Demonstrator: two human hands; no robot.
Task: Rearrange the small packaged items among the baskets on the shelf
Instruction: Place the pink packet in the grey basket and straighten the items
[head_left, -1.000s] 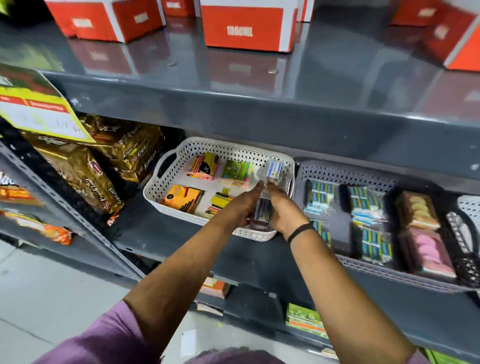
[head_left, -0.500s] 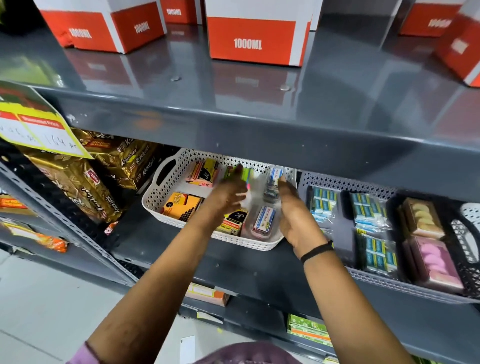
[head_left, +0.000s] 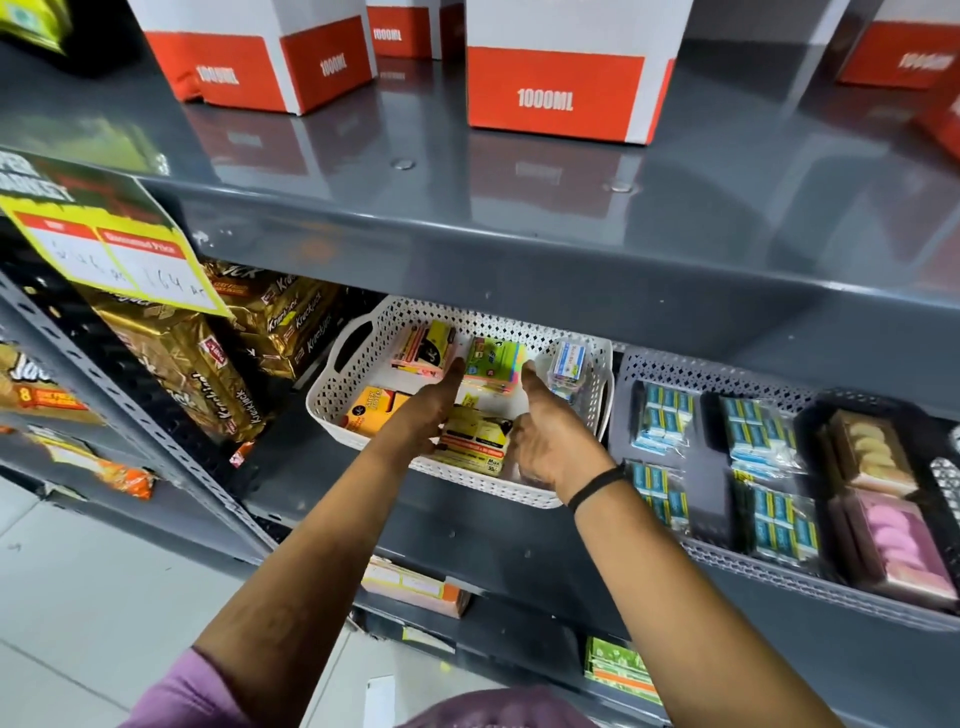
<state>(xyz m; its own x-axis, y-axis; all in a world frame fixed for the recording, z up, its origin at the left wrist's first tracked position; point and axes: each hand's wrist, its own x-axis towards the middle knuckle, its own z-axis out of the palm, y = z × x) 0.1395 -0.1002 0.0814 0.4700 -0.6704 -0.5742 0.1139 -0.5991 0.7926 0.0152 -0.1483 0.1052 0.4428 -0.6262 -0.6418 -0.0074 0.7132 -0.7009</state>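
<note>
A white perforated basket (head_left: 332, 410) on the grey shelf holds small packs: a pink and yellow pack (head_left: 421, 345), a green sticky-note pack (head_left: 493, 364), a clear pack with a blue label (head_left: 569, 364), an orange box (head_left: 371, 413) and a yellow pack (head_left: 475, 439). Both hands are inside the basket. My left hand (head_left: 431, 405) lies flat with its fingertips against the green pack's left edge. My right hand (head_left: 550, 436) has one digit up at the green pack's right edge. Its other fingers curl down and hide what is under them.
To the right stand a grey basket (head_left: 675, 369) of blue-green packs and a black basket (head_left: 857, 405) with yellow and pink round items. Gold biscuit packs (head_left: 280, 322) sit to the left. The upper shelf (head_left: 519, 260) overhangs closely and carries red and white boxes (head_left: 550, 93).
A second ago both hands held a clear blue-label pack at the basket's front. It was set down there, and the hands have moved deeper, to either side of the green pack.
</note>
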